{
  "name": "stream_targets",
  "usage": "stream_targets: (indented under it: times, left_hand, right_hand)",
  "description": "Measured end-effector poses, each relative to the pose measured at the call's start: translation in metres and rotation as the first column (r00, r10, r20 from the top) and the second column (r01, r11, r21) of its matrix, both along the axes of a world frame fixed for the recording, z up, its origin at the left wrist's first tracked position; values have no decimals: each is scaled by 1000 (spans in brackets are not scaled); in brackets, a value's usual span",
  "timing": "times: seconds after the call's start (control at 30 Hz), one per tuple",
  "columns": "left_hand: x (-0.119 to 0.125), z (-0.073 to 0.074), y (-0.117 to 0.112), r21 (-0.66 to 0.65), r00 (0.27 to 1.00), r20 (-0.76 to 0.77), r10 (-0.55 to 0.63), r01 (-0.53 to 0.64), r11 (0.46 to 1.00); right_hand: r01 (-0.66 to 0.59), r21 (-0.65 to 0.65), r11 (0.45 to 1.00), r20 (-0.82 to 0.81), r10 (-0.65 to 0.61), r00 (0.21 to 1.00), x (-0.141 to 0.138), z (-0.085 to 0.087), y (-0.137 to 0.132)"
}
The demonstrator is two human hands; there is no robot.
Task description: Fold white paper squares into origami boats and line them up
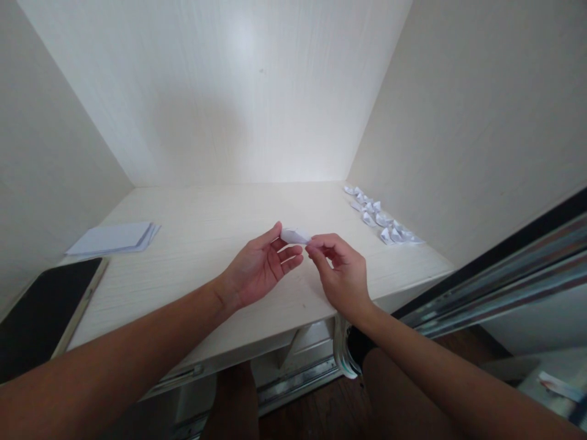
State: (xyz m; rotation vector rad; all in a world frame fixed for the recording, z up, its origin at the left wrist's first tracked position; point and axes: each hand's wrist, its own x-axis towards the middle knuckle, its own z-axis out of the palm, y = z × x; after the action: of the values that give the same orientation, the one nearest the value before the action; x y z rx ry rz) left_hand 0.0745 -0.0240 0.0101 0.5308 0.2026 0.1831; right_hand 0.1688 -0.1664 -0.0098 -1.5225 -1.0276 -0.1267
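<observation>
Pinching at its 2 ends, the person's hands are holding a small folded white paper piece (295, 235) over the white table (215, 214). Left thumb and forefinger of the left hand (260, 269) are gripping its left end, while the right hand (343, 270) is clamping its narrow right tip. Being paper, it is probably feeling light, stiffer along its layered creases, easily crushed and hardly slippery. Folded ends are likely offering the safest hold. Similar folded pieces (380, 219) are lying toward the table's right side.
</observation>
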Motion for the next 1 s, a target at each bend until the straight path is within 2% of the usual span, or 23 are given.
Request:
stream_targets:
  times: [0.2, 0.33, 0.43, 0.57, 0.77, 1.0]
  left_hand:
    - [0, 2, 1, 9, 1000, -27, -10, 10, 1000]
    - [0, 2, 0, 1, 999, -37, -10, 10, 1000]
    - [-1, 3, 0, -12, 999, -22, -32, 32, 999]
    - [-3, 2, 1, 9, 995, 20, -97, 97, 995]
    - [-8, -1, 2, 192, 969, 103, -223, 201, 961]
    - [-13, 1, -1, 334, 943, 112, -314, 262, 905]
  right_hand:
    - [-38, 6, 999, -96, 38, 995, -3, 7, 1]
    - [-92, 55, 994, -284, 104, 953, -2, 14, 3]
    - [-139, 131, 982, -451, 184, 874, -2, 18, 4]
    - [-250, 201, 947, -616, 321, 720, -1, 23, 2]
    - [-356, 246, 902, -765, 406, 500, -1, 28, -4]
    - [-482, 261, 836, -778, 478, 408, 1, 23, -10]
